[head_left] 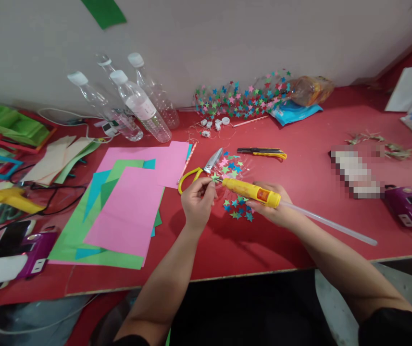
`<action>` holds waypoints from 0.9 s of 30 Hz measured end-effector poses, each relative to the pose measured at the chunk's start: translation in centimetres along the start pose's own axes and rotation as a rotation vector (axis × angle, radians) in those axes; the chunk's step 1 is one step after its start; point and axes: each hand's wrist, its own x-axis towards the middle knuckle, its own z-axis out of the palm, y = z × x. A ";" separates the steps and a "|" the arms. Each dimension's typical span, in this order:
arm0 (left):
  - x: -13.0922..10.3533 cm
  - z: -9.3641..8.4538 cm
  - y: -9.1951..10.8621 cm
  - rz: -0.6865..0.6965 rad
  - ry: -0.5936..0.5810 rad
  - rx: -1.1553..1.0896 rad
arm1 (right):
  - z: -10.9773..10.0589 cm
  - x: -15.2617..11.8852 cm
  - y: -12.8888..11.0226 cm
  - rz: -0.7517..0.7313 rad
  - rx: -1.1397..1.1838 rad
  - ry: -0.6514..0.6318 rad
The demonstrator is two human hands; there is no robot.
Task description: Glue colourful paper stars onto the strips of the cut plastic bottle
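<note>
My right hand is wrapped round a yellow glue gun with a clear glue stick jutting from its back end. Its nozzle points left and reaches my left hand, whose fingertips pinch a small green paper star. Below and behind the gun, many coloured paper stars lie on a clear plastic piece, partly hidden by the gun. Yellow-handled scissors lie just behind my left hand, blades half apart. A yellow and black cutter rests beyond the gun.
Pink, green and blue paper sheets spread on the red table at left. Clear bottles stand by the wall. A star-covered bottle lies at the back. Purple power sockets sit far right and left, with cables.
</note>
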 end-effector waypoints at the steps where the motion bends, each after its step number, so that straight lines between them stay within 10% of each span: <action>1: 0.0 0.0 0.0 -0.005 0.000 -0.002 | 0.0 0.0 0.0 -0.008 -0.008 0.002; 18: 0.0 0.0 0.1 -0.010 0.009 -0.127 | 0.1 0.2 0.3 -0.456 -0.576 0.145; 27: 0.2 -0.3 -0.2 -0.118 -0.011 -0.238 | -2.2 0.1 0.9 -0.287 -0.368 0.289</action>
